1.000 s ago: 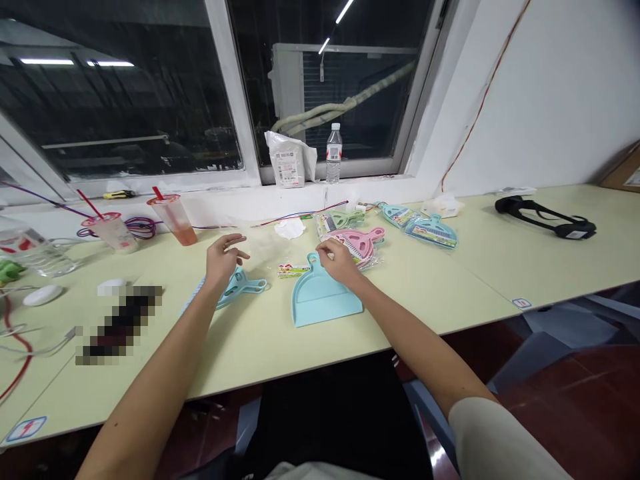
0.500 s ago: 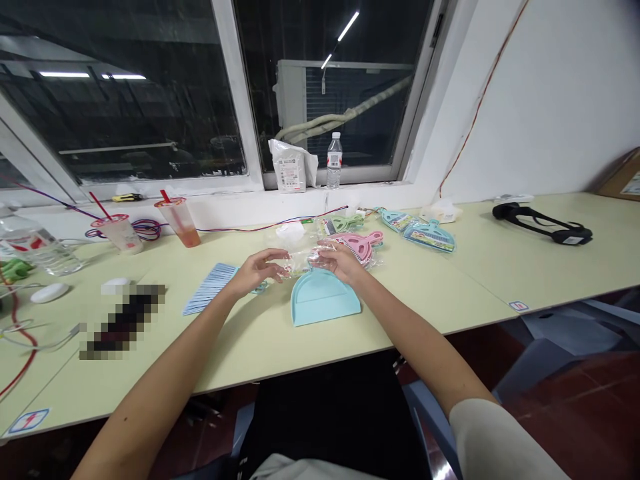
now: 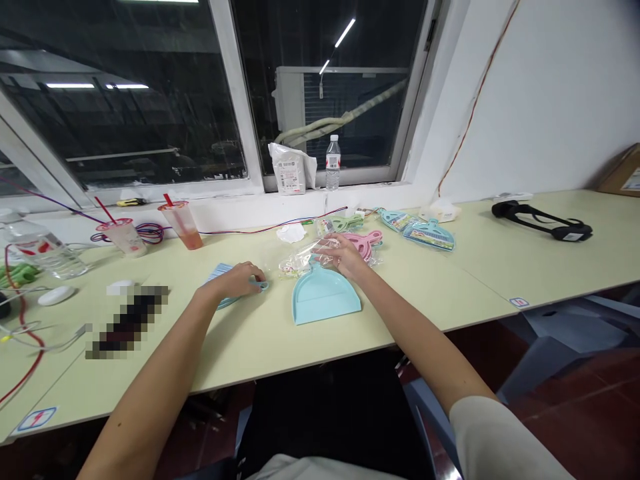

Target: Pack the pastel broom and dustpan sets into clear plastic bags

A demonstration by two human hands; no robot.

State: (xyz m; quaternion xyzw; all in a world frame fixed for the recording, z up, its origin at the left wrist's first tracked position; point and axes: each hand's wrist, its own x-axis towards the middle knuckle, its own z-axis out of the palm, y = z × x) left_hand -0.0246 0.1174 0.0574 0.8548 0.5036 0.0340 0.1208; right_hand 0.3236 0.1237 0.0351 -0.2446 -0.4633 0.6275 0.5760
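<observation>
My left hand (image 3: pixel 239 279) curls over a small blue brush (image 3: pixel 218 271) lying on the table, its fingers closed around the handle part. The brush's looped handle end pokes out past the fingertips. In my right hand (image 3: pixel 344 255) is a clear plastic wrapper (image 3: pixel 301 259), crinkled and spread to the left of the fingers. Just below that hand lies a light blue dustpan (image 3: pixel 325 297), its handle pointing toward the window and partly covered by the wrapper.
Behind my right hand are a pink dustpan set (image 3: pixel 367 241) and a green one (image 3: pixel 349 222). Wrapped blue sets (image 3: pixel 429 235) lie to the right, then a black headset (image 3: pixel 543 221). Drink cups (image 3: pixel 183 227) and a water bottle (image 3: pixel 45 245) stand at left.
My left hand has left the plastic wrapper and moved left and down onto the brush. My right hand stays by the dustpan handle with the wrapper.
</observation>
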